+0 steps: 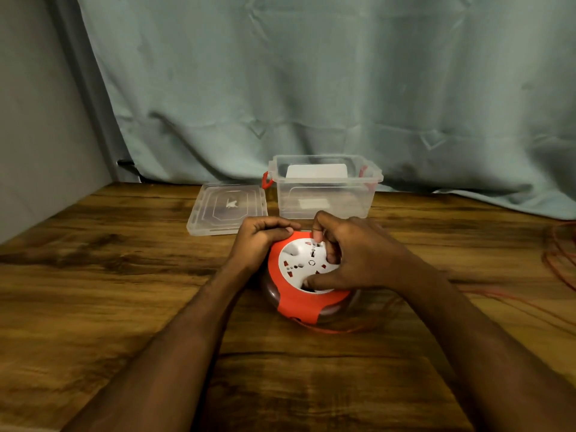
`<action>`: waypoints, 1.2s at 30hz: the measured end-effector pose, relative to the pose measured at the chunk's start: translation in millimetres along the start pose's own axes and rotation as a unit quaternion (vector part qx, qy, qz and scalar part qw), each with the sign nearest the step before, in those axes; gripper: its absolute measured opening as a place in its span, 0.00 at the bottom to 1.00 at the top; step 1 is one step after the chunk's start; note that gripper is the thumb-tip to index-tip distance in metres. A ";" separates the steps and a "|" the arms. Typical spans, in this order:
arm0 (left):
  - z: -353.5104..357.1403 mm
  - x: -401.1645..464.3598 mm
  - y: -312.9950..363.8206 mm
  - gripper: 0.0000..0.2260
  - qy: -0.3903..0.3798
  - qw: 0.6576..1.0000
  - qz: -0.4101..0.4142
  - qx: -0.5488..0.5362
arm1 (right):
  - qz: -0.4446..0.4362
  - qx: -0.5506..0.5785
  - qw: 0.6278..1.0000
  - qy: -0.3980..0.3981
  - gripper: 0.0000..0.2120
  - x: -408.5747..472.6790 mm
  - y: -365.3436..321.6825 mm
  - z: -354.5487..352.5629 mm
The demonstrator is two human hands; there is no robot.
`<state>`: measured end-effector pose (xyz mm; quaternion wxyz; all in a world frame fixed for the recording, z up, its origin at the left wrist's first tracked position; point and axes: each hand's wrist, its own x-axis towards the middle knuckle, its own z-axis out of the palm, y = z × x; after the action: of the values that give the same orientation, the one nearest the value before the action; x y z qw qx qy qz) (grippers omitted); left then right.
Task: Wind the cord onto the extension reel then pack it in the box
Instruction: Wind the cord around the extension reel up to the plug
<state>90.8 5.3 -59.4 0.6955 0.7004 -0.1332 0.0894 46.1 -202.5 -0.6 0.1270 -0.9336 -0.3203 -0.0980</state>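
Two hands are working on the extension reel [307,275], which is lying flat on the surface [109,291] with its white socket face up, just in front of the open box [324,188]. The left hand [260,241] is curling over the reel's orange rim at about 10 o'clock, bracing it. The right hand [349,260] is reaching in from 3 o'clock, fingertips pinching into the white hub, apparently to turn it. What matters most is the cord [554,269]: it is running slack off to the reel's 3 o'clock side and piling near the surface's right edge, so plenty seems left to wind. With the box at 12 o'clock and its lid [227,210] lying at 11 o'clock, packing is waiting on that.
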 end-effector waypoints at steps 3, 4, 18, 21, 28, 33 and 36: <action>-0.3 -0.6 0.7 0.09 0.003 1.000 -0.003 -0.009 | -0.007 -0.022 0.998 0.056 0.28 2.0 -5.7 10.6; -0.3 -0.7 0.8 0.09 0.000 1.000 -0.005 -0.010 | -0.015 -0.021 0.997 0.070 0.26 2.2 -8.3 13.4; 1.6 -1.4 2.3 0.10 0.011 1.000 -0.007 -0.003 | 0.026 0.051 0.998 -0.010 0.40 1.4 -0.1 -10.0; 0.7 -0.9 1.6 0.10 0.005 1.000 -0.004 -0.001 | 0.019 0.062 0.998 -0.027 0.41 2.4 3.5 -8.8; 1.8 -1.8 4.1 0.10 0.003 1.000 0.000 -0.003 | -0.006 0.099 0.993 -0.067 0.44 0.4 10.0 -9.9; 0.5 0.2 1.7 0.10 0.003 1.000 -0.002 0.002 | -0.001 0.108 0.992 -0.070 0.48 -0.9 11.9 -9.3; -0.8 1.0 0.2 0.09 0.005 1.000 -0.003 0.002 | 0.003 0.090 0.994 -0.064 0.46 -1.7 8.9 -10.1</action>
<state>91.7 6.1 -58.9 0.6951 0.7015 -0.1278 0.0910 49.2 -213.3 7.0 0.1902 -0.9237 -0.3325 -0.0082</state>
